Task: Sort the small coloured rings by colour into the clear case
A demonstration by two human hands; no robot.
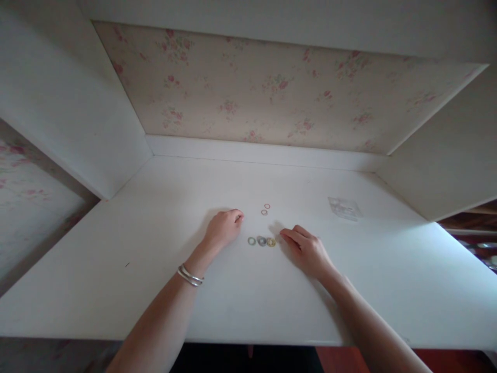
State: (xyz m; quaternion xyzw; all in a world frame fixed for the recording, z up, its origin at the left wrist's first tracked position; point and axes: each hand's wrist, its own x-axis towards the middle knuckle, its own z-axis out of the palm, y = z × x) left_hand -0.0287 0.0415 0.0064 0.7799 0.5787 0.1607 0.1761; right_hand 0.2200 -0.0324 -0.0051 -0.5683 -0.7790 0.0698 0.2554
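Observation:
My left hand [224,228] rests on the white table with its fingers curled in, and nothing shows between them. On the other side, my right hand [305,248] has thumb and fingers pressed together; whatever is between them, if anything, is hidden. Just left of its fingertips lie a yellow ring [271,242], a grey ring [262,241] and a green ring [251,241] in a row, the yellow and grey ones touching or nearly so. Farther back, between the hands, a thin red ring [267,206] lies close to a brownish ring [264,212].
A clear plastic bag [345,209] lies flat on the white table [240,305] at the back right. White panels enclose the table left and right, with flowered wallpaper [252,88] behind. A small dark mark [127,264] shows at the left.

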